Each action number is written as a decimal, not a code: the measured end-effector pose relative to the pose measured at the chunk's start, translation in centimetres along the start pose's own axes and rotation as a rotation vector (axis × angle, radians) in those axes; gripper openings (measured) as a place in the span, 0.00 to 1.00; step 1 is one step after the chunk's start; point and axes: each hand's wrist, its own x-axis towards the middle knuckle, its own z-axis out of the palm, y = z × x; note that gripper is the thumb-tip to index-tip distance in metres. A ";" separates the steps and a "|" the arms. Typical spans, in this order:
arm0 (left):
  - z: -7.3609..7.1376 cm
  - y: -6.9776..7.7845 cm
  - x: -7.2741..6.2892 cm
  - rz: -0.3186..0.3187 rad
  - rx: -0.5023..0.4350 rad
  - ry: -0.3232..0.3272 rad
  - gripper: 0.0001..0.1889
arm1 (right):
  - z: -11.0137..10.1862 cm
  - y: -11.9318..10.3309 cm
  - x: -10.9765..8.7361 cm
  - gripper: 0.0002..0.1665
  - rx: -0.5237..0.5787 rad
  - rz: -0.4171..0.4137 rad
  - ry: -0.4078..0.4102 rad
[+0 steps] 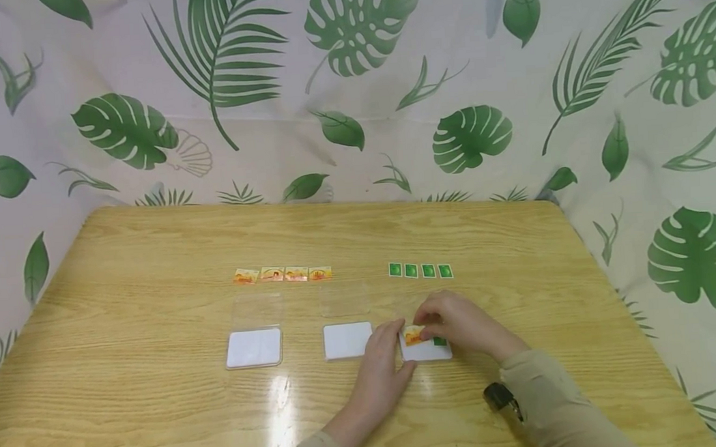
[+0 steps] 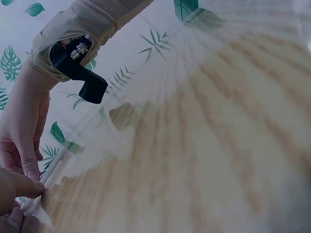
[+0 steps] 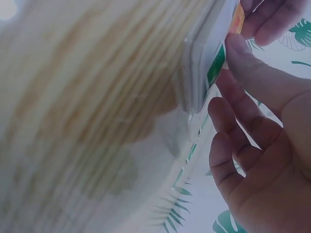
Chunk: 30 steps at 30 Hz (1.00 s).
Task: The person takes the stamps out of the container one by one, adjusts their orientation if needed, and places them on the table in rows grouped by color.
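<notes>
My left hand (image 1: 375, 366) grips the left end of the rightmost white-filled clear case (image 1: 424, 354), thumb at its near edge and fingers at its far corner. Over the same case, my right hand (image 1: 462, 323) pinches a small orange stamp-like picture (image 1: 413, 334) against the white surface. A green stamp-like picture (image 1: 440, 341) lies on the right part of that surface, partly under the right hand. In the right wrist view, the thumb (image 3: 240, 48) is at the orange picture (image 3: 237, 19), and the green one (image 3: 216, 65) shows on the white face.
Two more white-filled cases (image 1: 254, 347) (image 1: 347, 340) lie to the left, clear lids (image 1: 257, 310) folded back. Behind them is a row of several orange pictures (image 1: 271, 274); farther right is a row of several green ones (image 1: 411, 270). A leaf-patterned cloth (image 1: 388, 112) surrounds the wooden table (image 1: 129, 401).
</notes>
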 end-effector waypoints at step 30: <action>-0.1 0.1 -0.1 0.005 0.013 0.016 0.34 | -0.3 -0.6 0.2 0.09 0.069 0.020 0.025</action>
